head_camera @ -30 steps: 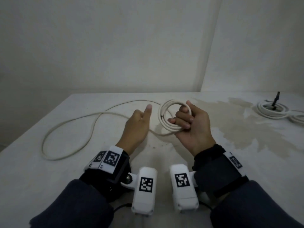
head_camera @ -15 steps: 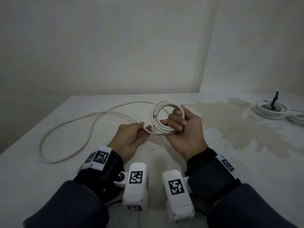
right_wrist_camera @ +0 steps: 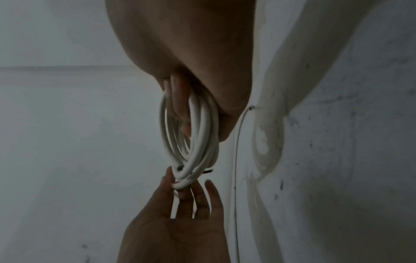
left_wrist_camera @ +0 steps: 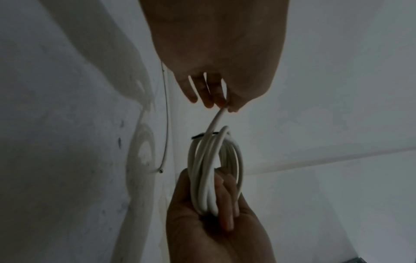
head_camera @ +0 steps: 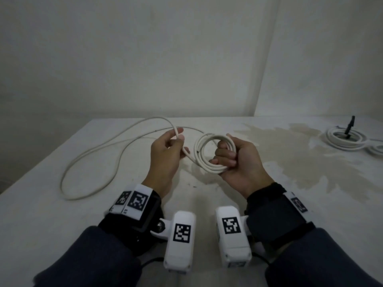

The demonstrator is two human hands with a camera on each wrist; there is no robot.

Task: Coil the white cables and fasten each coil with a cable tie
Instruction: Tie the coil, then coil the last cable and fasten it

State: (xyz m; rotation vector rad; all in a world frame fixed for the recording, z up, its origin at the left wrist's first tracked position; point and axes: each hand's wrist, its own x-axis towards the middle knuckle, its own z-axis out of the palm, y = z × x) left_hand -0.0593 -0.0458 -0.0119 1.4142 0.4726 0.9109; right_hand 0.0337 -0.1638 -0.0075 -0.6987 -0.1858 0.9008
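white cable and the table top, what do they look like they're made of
white cable: looks like a smooth, matte plastic or rubber jacket; it bends into tight round loops in the right hand without kinking. What is inside cannot be told.

table top: seems a hard, dull white surface, maybe painted or plastered; it shows dark specks and a large brownish stain, no gloss.

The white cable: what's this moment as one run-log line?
right hand grips coil | left hand pinches loose cable | coiling unfinished | no tie on
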